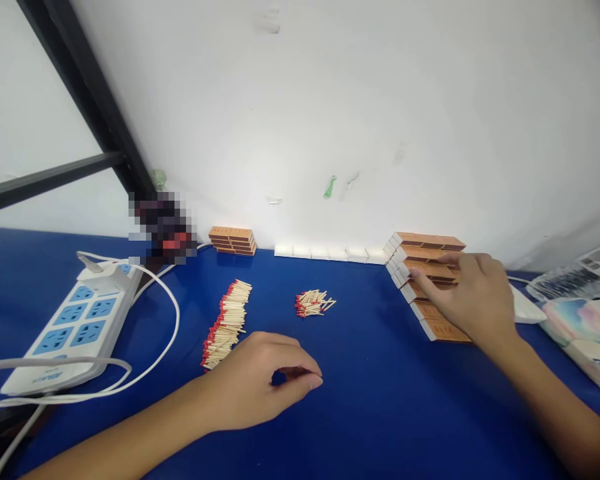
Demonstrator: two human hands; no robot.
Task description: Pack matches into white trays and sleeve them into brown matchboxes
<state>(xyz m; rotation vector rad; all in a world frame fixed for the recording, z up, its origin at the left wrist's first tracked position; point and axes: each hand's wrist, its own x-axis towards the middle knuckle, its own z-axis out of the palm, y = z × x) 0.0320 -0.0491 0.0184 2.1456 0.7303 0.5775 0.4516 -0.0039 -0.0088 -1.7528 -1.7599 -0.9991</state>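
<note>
My right hand (473, 297) reaches onto a stepped stack of orange-brown matchboxes (443, 330) on the right, with thumb and fingers closed around a matchbox (433, 270) in one of its rows. White end faces of the boxes point left. My left hand (265, 380) hovers low over the table in front, thumb and index fingertips pinched together; nothing shows between them. Just beyond it lies a long row of red-tipped matches (230, 320). A smaller loose pile of matches (313, 303) sits in the middle. Small white box-like pieces (330, 253) stand in a line along the wall.
A small stack of matchboxes (233, 241) stands against the wall. At left are a white power strip (70, 327) with a looping white cable (175, 320) and a black metal frame (97, 100). On the right, a pastel package (585, 333) and a white object (527, 307) lie on the blue table (375, 413).
</note>
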